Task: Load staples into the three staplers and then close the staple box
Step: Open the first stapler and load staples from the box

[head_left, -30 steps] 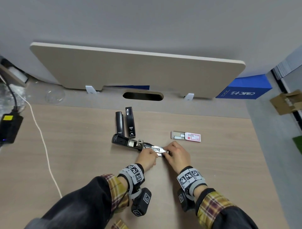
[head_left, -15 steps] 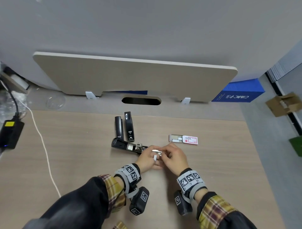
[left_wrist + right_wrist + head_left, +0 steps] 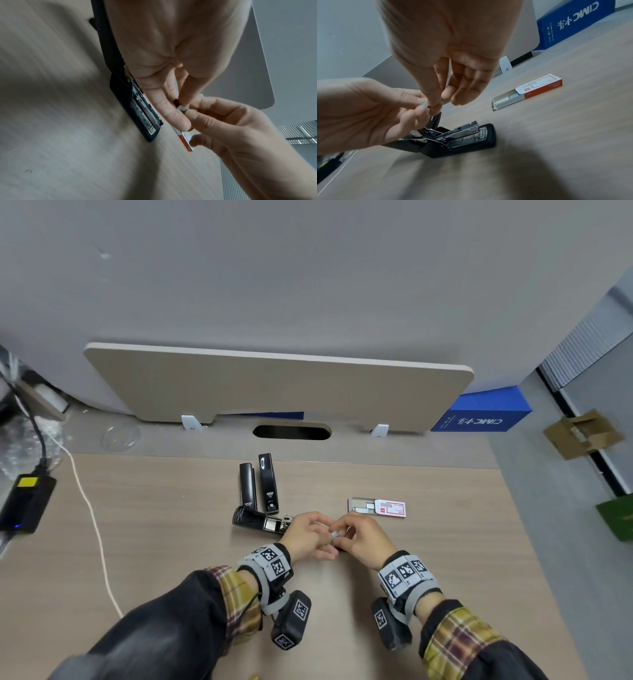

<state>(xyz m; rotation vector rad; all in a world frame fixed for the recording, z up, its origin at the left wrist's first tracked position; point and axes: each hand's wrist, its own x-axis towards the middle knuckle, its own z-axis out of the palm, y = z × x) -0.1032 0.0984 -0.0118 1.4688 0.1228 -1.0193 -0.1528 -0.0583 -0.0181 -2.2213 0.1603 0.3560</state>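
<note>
Both hands meet above the table, just right of the open black stapler (image 3: 260, 522). My left hand (image 3: 324, 534) and right hand (image 3: 343, 537) each pinch one short silver staple strip (image 3: 334, 533) between thumb and fingertips. The left wrist view shows the strip (image 3: 182, 108) held over the stapler's bare metal magazine (image 3: 145, 115). From the right wrist the stapler (image 3: 462, 136) lies with its top swung back, below the strip (image 3: 446, 103). Two closed black staplers (image 3: 248, 491) (image 3: 268, 484) lie side by side behind it. The red and white staple box (image 3: 376, 507) lies with its tray slid out.
A black power adapter (image 3: 25, 503) and a white cable (image 3: 92, 525) lie at the table's left. An upright beige panel (image 3: 274, 385) stands along the back, a cable slot (image 3: 292, 432) before it. A blue box (image 3: 479, 414) sits at the back right.
Both hands have lifted off the open stapler's magazine and come together slightly above it, now pinching a short staple strip between them. The staplers and box have not moved.
</note>
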